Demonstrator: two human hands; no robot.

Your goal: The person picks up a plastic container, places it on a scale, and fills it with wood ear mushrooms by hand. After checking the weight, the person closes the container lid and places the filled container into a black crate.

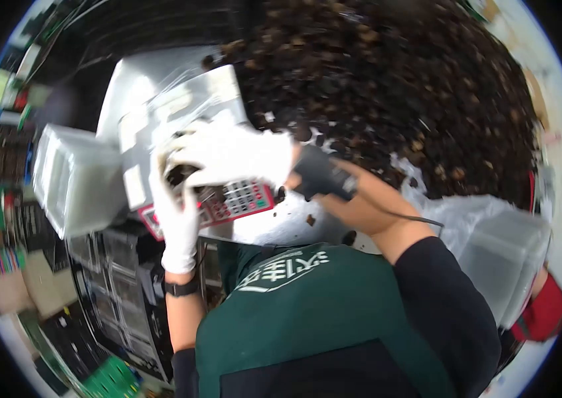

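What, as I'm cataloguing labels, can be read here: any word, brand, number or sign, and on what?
Nothing reads with certainty.
Green apron: large white characters, too blurred; smaller line beside them, too small.
Red-edged keypad: key markings too small and blurred.
Black wrist device: faint marks, unreadable.

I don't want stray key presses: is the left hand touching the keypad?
Cannot tell: in the head view, the blurred left hand overlaps the keypad, hiding any contact.

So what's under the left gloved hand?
The left hand crosses over a red-edged keypad. Keys show to its right, and a bit of red edge to its left. The part directly beneath the hand is covered, so I can't tell which keys or markings are there.
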